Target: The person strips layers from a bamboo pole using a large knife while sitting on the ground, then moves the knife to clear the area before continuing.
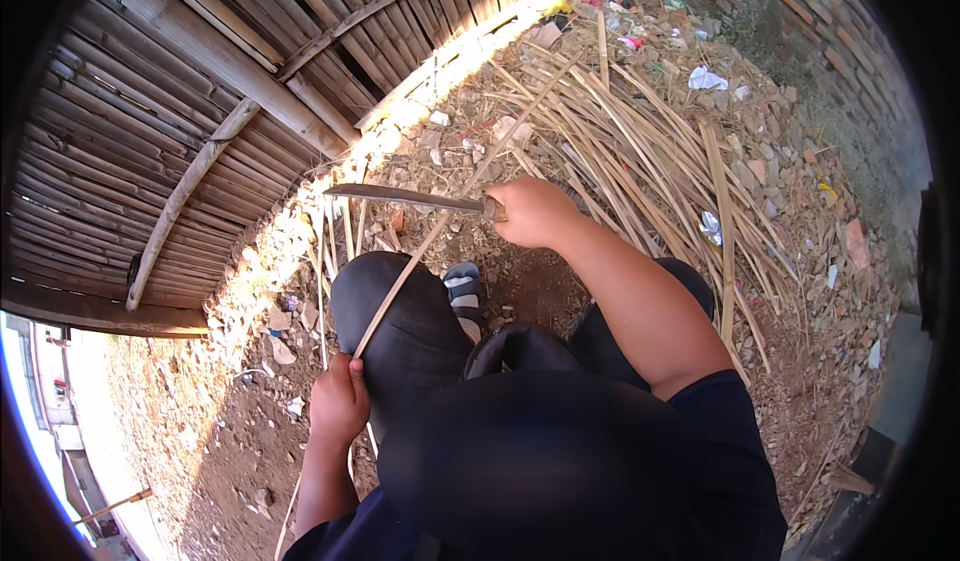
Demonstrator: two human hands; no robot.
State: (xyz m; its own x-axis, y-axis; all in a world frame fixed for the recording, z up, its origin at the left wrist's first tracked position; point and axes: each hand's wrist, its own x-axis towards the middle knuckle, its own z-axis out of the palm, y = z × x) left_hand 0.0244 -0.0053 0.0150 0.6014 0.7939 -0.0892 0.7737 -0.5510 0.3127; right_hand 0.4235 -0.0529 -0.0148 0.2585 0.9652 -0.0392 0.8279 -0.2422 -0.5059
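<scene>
My right hand point(528, 211) is closed round the handle of a long-bladed knife point(405, 196), whose dark blade points left. Low on the left, by my knee, my left hand point(340, 401) grips the near end of a long, thin bamboo strip point(400, 283). This strip slants away up and to the right, and the knife's blade crosses it. Whether the edge touches the strip or only passes over it, I cannot tell. Several more thin strips point(322, 251) lie to the left of my knee.
Beyond my right arm spreads a heap of bamboo strips point(640, 151) on stony, littered ground. A bamboo wall point(160, 161) stands at the left, with a brick wall point(800, 21) at the far right. My sandalled foot point(463, 296) rests between my knees.
</scene>
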